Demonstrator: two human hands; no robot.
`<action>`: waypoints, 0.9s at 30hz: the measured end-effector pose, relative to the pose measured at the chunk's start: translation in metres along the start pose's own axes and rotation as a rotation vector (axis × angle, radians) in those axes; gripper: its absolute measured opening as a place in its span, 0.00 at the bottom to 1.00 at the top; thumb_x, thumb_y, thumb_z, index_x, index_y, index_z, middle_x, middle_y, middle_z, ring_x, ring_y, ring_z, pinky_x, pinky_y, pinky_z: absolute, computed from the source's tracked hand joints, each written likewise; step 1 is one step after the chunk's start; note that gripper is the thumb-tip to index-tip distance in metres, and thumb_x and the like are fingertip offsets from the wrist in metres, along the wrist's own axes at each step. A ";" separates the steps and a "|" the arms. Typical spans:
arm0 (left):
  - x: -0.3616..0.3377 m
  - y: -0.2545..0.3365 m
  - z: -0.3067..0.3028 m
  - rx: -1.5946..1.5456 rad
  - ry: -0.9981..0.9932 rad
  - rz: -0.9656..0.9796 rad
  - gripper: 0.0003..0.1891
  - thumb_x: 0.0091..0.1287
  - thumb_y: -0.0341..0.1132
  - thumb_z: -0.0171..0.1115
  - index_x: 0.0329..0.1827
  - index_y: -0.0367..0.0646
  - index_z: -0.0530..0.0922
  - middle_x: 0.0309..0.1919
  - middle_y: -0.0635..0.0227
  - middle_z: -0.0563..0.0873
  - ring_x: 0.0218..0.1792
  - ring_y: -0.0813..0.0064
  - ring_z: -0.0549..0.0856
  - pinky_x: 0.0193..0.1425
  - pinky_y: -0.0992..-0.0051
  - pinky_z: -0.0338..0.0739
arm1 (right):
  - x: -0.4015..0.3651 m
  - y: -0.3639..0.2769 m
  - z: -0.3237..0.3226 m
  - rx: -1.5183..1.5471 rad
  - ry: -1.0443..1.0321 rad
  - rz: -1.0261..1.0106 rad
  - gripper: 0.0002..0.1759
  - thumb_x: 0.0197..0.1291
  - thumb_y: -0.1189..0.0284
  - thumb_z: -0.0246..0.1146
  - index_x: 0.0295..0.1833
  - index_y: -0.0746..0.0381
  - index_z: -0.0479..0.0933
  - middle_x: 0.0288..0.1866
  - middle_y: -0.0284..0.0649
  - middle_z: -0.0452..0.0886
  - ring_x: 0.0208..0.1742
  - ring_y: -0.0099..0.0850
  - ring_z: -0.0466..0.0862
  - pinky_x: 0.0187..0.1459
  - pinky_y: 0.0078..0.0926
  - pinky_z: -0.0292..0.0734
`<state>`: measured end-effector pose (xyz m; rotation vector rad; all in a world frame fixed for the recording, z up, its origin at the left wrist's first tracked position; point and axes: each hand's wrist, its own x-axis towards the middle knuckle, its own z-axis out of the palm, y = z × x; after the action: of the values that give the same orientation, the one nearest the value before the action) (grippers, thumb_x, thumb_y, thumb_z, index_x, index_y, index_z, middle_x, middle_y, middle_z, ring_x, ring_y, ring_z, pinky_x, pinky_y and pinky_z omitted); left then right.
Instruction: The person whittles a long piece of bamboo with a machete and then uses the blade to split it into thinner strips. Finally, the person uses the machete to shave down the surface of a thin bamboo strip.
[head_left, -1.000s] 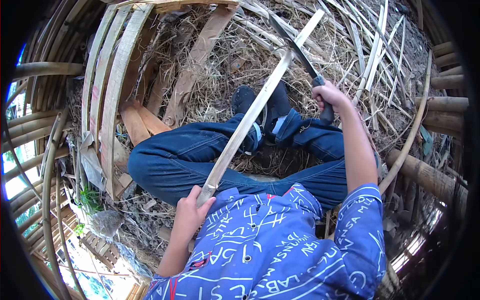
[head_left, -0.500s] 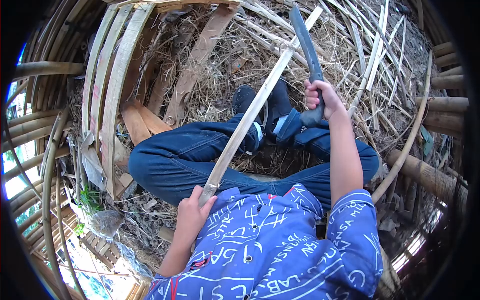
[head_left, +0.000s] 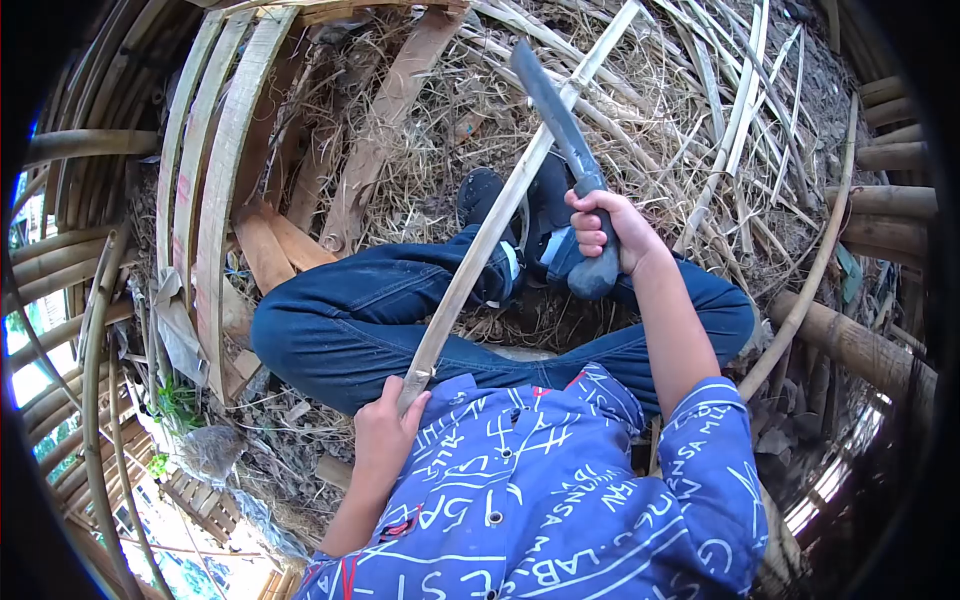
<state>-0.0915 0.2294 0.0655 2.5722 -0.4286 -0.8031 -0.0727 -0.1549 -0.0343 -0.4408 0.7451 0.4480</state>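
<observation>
Slat (head_left: 483, 245) slants across the folded jeans (head_left: 340, 330), seen from my remote post through the head camera: its near end sits in the left hand (head_left: 390, 415), just beside the shirt (head_left: 560, 480), and its far end reaches away to the right over the straw (head_left: 440, 140). I see the left fingers closed around that near end, thumb pressed along the wood. To the right, the right hand (head_left: 615, 235) grips a knife (head_left: 577, 150), its fingers wrapped round the dark handle, the thick butt standing out on the near side of the fist. The blade points far and slightly left, crossing over the slat's far part from my angle; whether the two touch, I cannot tell. Dark shoes (head_left: 485, 195) show on either side of the slat, beyond the jeans. On the left, three boards (head_left: 235, 160) run side by side, near a brown plank (head_left: 392, 120) lying in the straw. Thin strips (head_left: 745, 100) lie scattered at far right, and nearer on that side I make out a thick bamboo pole (head_left: 850, 350). Green leaves of a plant (head_left: 178, 402) show at near left, beside the bamboo wall (head_left: 90, 147).
</observation>
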 end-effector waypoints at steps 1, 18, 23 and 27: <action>-0.001 0.001 -0.001 0.022 0.001 0.004 0.14 0.67 0.42 0.65 0.37 0.42 0.72 0.20 0.50 0.83 0.24 0.46 0.84 0.26 0.55 0.76 | -0.002 0.001 0.001 0.042 -0.016 -0.033 0.06 0.62 0.72 0.58 0.42 0.55 0.69 0.20 0.23 0.64 0.15 0.16 0.65 0.19 0.19 0.64; -0.006 0.005 0.002 0.074 -0.004 -0.018 0.10 0.67 0.37 0.64 0.40 0.43 0.73 0.25 0.50 0.84 0.30 0.45 0.84 0.30 0.53 0.74 | -0.019 0.031 0.029 0.162 0.014 0.053 0.07 0.63 0.71 0.59 0.40 0.54 0.67 0.20 0.23 0.65 0.15 0.16 0.65 0.19 0.20 0.64; -0.012 0.000 0.004 0.130 -0.001 0.030 0.06 0.69 0.34 0.59 0.43 0.43 0.72 0.27 0.53 0.83 0.29 0.48 0.85 0.30 0.52 0.77 | -0.028 0.024 0.029 0.182 0.141 -0.210 0.04 0.64 0.71 0.56 0.41 0.57 0.69 0.19 0.24 0.64 0.15 0.15 0.63 0.17 0.18 0.62; -0.015 0.000 0.006 0.153 -0.027 0.014 0.07 0.69 0.34 0.57 0.45 0.43 0.72 0.28 0.53 0.83 0.29 0.47 0.84 0.31 0.52 0.77 | -0.027 0.005 0.008 0.156 0.158 -0.239 0.07 0.64 0.70 0.57 0.33 0.56 0.66 0.19 0.25 0.64 0.16 0.16 0.63 0.20 0.20 0.64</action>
<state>-0.1067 0.2342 0.0682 2.6976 -0.5350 -0.8302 -0.0891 -0.1527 -0.0107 -0.4160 0.8612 0.1306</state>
